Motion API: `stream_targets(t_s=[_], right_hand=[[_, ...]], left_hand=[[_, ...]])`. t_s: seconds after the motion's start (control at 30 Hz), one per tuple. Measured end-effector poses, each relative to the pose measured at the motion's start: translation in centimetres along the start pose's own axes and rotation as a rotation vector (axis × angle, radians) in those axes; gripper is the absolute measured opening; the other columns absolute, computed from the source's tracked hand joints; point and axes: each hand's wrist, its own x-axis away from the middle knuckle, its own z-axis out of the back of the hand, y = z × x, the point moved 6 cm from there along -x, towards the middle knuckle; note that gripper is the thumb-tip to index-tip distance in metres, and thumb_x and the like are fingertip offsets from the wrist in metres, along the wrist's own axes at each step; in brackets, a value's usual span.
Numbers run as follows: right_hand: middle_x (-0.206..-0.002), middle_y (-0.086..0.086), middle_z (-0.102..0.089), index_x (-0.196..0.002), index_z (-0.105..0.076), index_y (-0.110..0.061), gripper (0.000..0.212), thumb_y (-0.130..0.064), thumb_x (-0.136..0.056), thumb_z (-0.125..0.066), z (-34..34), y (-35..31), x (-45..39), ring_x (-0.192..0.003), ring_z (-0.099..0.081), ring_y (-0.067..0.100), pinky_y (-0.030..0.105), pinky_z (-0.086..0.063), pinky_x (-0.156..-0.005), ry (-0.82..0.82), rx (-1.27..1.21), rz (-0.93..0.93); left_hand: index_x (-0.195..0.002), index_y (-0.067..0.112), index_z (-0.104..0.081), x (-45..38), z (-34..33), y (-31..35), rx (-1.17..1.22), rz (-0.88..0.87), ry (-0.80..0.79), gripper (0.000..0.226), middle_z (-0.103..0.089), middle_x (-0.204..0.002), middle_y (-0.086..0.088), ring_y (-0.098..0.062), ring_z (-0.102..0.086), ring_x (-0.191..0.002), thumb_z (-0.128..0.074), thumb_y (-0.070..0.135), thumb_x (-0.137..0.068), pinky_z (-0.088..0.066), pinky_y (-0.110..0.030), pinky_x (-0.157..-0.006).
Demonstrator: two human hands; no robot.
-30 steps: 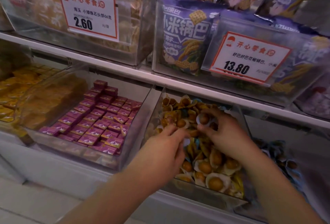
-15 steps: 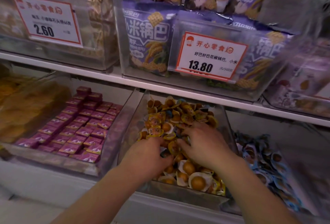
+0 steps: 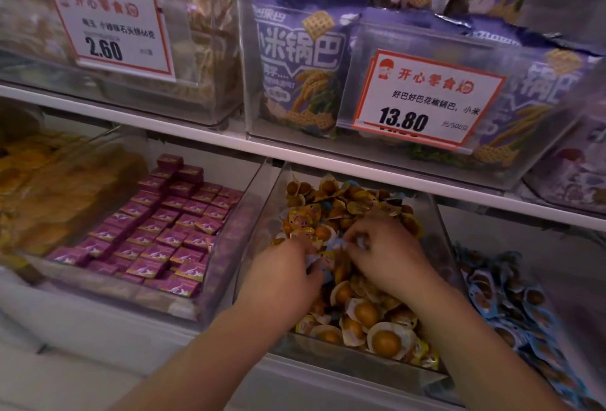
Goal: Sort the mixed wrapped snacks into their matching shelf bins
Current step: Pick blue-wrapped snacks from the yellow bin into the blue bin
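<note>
Both hands worked in the clear plastic middle bin [image 3: 439, 233] heaped with yellow-wrapped round snacks [image 3: 367, 315]: the left hand [image 3: 282, 282] and right hand [image 3: 387, 256] each pinched pale blue-wrapped strays [image 3: 331, 245] near the pile's centre. Lifting only blue wrappers, then carrying them right to the bin of blue-wrapped snacks [image 3: 511, 299], looked best. Two hands, three low bins; the snacks were too many to count.

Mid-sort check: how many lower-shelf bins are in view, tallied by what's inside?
Clear bin of flat orange-yellow packets: 1
Clear bin of purple square boxes: 1
Clear bin of yellow-wrapped round brown snacks: 1
Clear bin of blue-wrapped round snacks: 1
Total: 4
</note>
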Motion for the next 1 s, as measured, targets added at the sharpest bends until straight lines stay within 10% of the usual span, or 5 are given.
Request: stream_targets(t_s=[0.33,0.53,0.77,0.87,1.0], right_hand=[[-0.077,-0.006,-0.073,-0.079,-0.076,-0.032,0.013,-0.024,-0.089,-0.072,2.0,-0.4,3.1,-0.059,-0.062,0.003,0.017,-0.037,-0.039,0.096,-1.106,-0.375],[-0.070,-0.009,-0.069,-0.087,-0.072,-0.022,0.007,-0.021,-0.092,-0.068,2.2,0.3,4.7,-0.056,-0.062,0.002,0.018,-0.047,-0.049,0.147,-0.846,-0.360],[-0.101,0.017,-0.074,-0.114,-0.070,-0.008,0.041,-0.043,-0.097,-0.055,0.4,-0.9,6.6,-0.082,-0.071,0.028,0.034,-0.055,-0.053,-0.108,-1.492,-0.558],[-0.122,0.022,-0.068,-0.122,-0.068,-0.010,0.056,-0.055,-0.092,-0.056,0.4,-2.7,7.5,-0.114,-0.067,0.030,0.048,-0.053,-0.099,-0.279,-1.731,-0.506],[-0.105,0.007,-0.076,-0.105,-0.075,-0.019,0.018,-0.029,-0.092,-0.068,2.1,-1.6,8.1,-0.103,-0.071,0.019,0.039,-0.054,-0.094,-0.046,-1.416,-0.440]], left_hand=[[-0.110,0.007,-0.060,-0.2,1.3,0.5,1.001,0.296,0.188,0.017,-0.069,-0.091,-0.006,-0.007,-0.067,-0.069,-0.051,0.019,-0.103,-0.053,-0.020,-0.054],[-0.115,0.008,-0.059,0.7,-1.0,2.5,1.377,0.446,0.009,0.018,-0.076,-0.097,-0.013,-0.028,-0.075,-0.087,-0.048,0.018,-0.104,-0.062,-0.038,-0.070],[-0.097,0.027,-0.059,1.5,0.0,4.6,0.784,0.058,0.199,0.008,-0.068,-0.091,0.011,0.004,-0.064,-0.084,-0.052,0.030,-0.100,-0.048,-0.008,-0.065],[-0.100,0.038,-0.049,3.0,-0.7,7.3,0.628,-0.157,0.158,0.004,-0.063,-0.097,0.022,0.003,-0.062,-0.089,-0.052,0.035,-0.099,-0.050,-0.015,-0.065],[-0.140,0.032,-0.036,3.3,-1.3,8.9,0.357,-0.330,0.136,0.059,-0.053,-0.132,0.008,-0.011,-0.051,-0.124,-0.064,0.028,-0.088,-0.045,-0.036,-0.103]])
